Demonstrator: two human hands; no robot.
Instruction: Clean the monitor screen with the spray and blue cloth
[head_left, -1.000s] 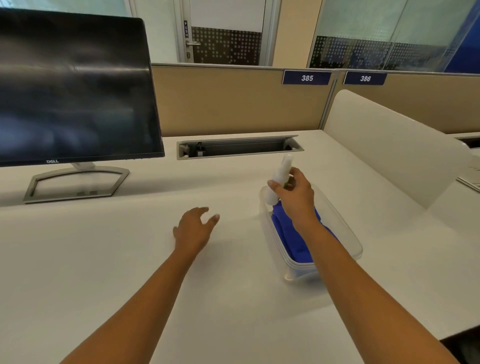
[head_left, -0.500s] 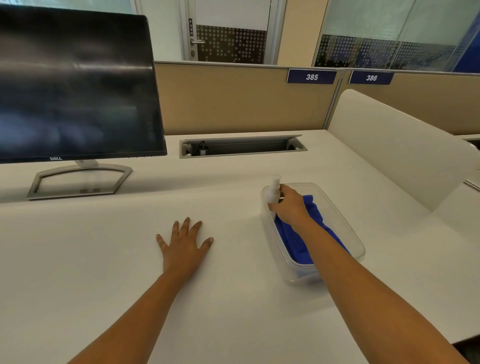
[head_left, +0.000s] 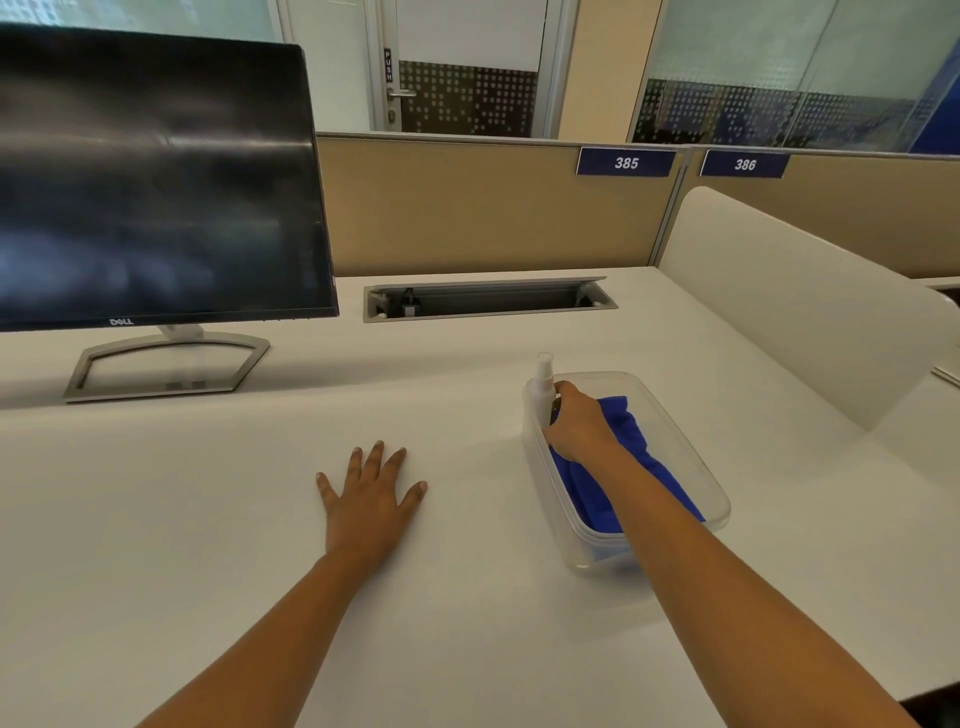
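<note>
Since a second ago: spray bottle (head_left: 544, 382) lowered from mid-air into the clear tub's (head_left: 691, 457) far-left corner, right hand (head_left: 579, 423) still closed around it above the blue cloth (head_left: 631, 431); left hand (head_left: 371, 496) now flat, open, on the table (head_left: 208, 519). Probably putting back or regripping. Monitor (head_left: 156, 176) upper left, bare table between, tub rim the only snag.

The monitor (head_left: 150, 176) stands at the worktop's (head_left: 208, 519) back left; the container (head_left: 691, 467) sits to its right, nearer the front; inside it lies the cloth (head_left: 631, 431), with the spray bottle (head_left: 543, 382) upright at its back-left corner; the cable tray (head_left: 488, 299) lies behind.
</note>
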